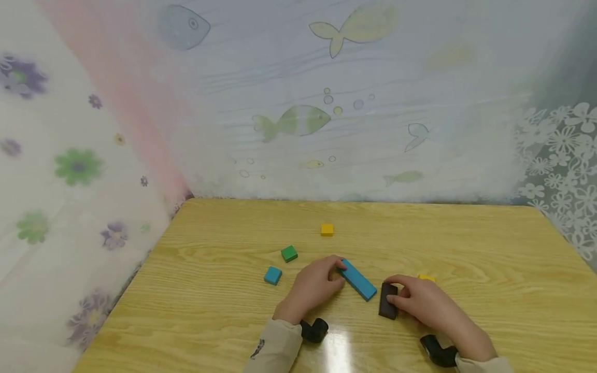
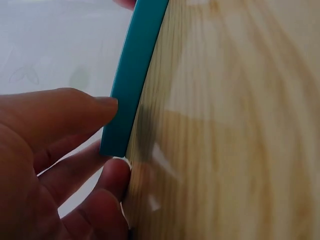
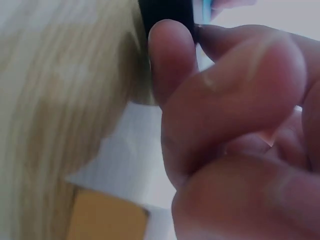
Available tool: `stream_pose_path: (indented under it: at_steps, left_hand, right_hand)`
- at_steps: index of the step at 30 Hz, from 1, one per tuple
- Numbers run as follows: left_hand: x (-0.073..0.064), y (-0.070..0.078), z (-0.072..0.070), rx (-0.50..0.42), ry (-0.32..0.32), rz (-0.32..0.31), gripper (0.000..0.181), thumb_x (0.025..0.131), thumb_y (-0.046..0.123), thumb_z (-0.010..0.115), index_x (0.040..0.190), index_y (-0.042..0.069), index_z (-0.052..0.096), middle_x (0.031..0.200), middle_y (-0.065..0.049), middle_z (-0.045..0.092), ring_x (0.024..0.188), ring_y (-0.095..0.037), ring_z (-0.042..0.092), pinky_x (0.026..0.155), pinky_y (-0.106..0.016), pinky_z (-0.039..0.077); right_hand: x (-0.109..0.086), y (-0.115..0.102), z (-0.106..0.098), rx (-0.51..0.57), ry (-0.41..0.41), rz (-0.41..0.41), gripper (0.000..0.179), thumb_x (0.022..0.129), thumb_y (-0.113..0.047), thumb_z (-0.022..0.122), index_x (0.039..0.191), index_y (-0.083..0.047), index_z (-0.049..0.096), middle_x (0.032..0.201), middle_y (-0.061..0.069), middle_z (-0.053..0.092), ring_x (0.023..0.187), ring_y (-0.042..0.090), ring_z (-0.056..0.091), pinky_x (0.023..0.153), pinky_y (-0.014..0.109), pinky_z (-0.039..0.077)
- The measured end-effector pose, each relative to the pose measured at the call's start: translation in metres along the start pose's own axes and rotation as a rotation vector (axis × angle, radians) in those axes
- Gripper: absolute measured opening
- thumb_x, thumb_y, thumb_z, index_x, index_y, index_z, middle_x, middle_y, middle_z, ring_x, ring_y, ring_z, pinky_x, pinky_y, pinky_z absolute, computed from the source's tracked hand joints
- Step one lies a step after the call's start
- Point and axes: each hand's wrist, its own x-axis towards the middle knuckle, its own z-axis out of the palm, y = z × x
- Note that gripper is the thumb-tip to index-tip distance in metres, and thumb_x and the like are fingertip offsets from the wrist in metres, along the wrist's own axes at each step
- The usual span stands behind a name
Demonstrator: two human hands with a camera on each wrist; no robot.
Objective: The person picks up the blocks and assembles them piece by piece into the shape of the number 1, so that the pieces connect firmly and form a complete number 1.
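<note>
Left hand (image 1: 313, 286) pinches the blue bar (image 1: 357, 280); right hand (image 1: 422, 299) grips the dark block (image 1: 387, 300).

On the table (image 1: 466, 248) there are six blocks: two blue (image 1: 357, 280) (image 1: 272, 275), two yellow (image 1: 327, 229) (image 1: 426, 278), one green (image 1: 289, 253) and one dark (image 1: 388, 300). Two hands (image 1: 313, 286) (image 1: 422, 301) are visible.

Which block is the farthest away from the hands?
The orange block. It sits alone toward the back of the table, behind the green and small blue blocks, untouched by either hand.
</note>
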Motion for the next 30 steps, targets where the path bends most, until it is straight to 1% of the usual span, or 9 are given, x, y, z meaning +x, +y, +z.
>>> stream_pose_path:
  at_steps: [3,9,11,14,18,23,25,27,30]
  left_hand:
    - [0.001,-0.003,-0.001,-0.027,-0.019,0.001,0.027,0.084,0.027,0.062,0.11,0.029,0.055,0.07,0.011,0.047,0.058,-0.006,0.043,0.053,-0.025,0.035]
    - [0.004,-0.001,-0.002,0.039,-0.086,0.044,0.046,0.083,0.025,0.063,0.125,0.032,0.048,0.099,0.008,0.045,0.061,-0.006,0.041,0.053,-0.023,0.035]
    - [0.003,0.001,-0.003,0.07,-0.111,0.048,0.049,0.083,0.024,0.063,0.128,0.032,0.046,0.102,0.007,0.044,0.061,-0.006,0.041,0.053,-0.023,0.036]
    - [0.002,0.002,-0.004,0.08,-0.124,0.054,0.048,0.082,0.024,0.065,0.126,0.031,0.048,0.1,0.005,0.044,0.062,-0.006,0.042,0.054,-0.023,0.036]
    - [0.0,0.0,-0.007,0.058,-0.119,0.056,0.04,0.079,0.024,0.068,0.116,0.026,0.054,0.095,0.006,0.046,0.068,-0.006,0.044,0.06,-0.023,0.039]
    - [-0.004,-0.006,-0.01,-0.013,-0.157,0.034,0.034,0.075,0.024,0.073,0.105,0.022,0.056,0.085,0.007,0.045,0.067,-0.007,0.044,0.061,-0.024,0.038]
    - [-0.006,-0.006,-0.011,-0.041,-0.179,0.031,0.033,0.074,0.024,0.073,0.102,0.021,0.056,0.082,0.007,0.045,0.066,-0.008,0.043,0.06,-0.024,0.037]
    - [-0.008,-0.007,-0.011,-0.043,-0.19,0.028,0.033,0.074,0.026,0.074,0.101,0.021,0.055,0.081,0.007,0.045,0.066,-0.008,0.042,0.06,-0.025,0.037]
    - [-0.011,-0.007,-0.013,-0.038,-0.195,0.027,0.031,0.074,0.028,0.073,0.098,0.023,0.055,0.077,0.007,0.046,0.063,-0.007,0.042,0.058,-0.025,0.036]
  right_hand:
    - [0.002,-0.002,0.002,0.0,0.009,-0.005,0.042,0.086,-0.031,0.057,0.121,-0.009,0.051,0.063,-0.003,0.056,0.038,0.017,0.046,0.042,0.029,0.038]
    - [0.003,-0.002,0.007,0.004,0.019,-0.021,0.045,0.086,-0.037,0.057,0.121,-0.008,0.051,0.06,-0.002,0.053,0.038,0.016,0.046,0.042,0.029,0.038]
    - [0.003,-0.002,0.009,-0.002,0.023,-0.022,0.045,0.086,-0.037,0.056,0.12,-0.008,0.051,0.059,-0.002,0.053,0.038,0.017,0.046,0.042,0.029,0.038]
    - [0.003,-0.003,0.012,-0.02,0.037,-0.029,0.043,0.087,-0.037,0.056,0.12,-0.009,0.052,0.058,-0.003,0.052,0.037,0.016,0.045,0.041,0.028,0.037]
    - [0.005,-0.007,0.016,-0.082,0.093,-0.04,0.039,0.086,-0.037,0.056,0.117,-0.013,0.055,0.056,-0.004,0.049,0.04,0.012,0.042,0.042,0.026,0.034]
    - [0.007,-0.009,0.022,-0.122,0.118,-0.002,0.039,0.086,-0.041,0.055,0.117,-0.018,0.055,0.056,-0.002,0.045,0.045,0.012,0.039,0.044,0.025,0.031]
    - [0.007,-0.009,0.024,-0.134,0.115,0.013,0.042,0.085,-0.043,0.055,0.119,-0.019,0.054,0.065,-0.001,0.054,0.053,0.012,0.047,0.05,0.027,0.038]
    - [0.006,-0.01,0.026,-0.15,0.11,0.028,0.045,0.084,-0.045,0.055,0.121,-0.019,0.053,0.081,0.002,0.062,0.067,0.015,0.055,0.061,0.032,0.044]
    - [0.006,-0.011,0.027,-0.168,0.11,0.032,0.05,0.083,-0.048,0.055,0.124,-0.019,0.052,0.107,0.003,0.061,0.087,0.018,0.059,0.076,0.04,0.044]
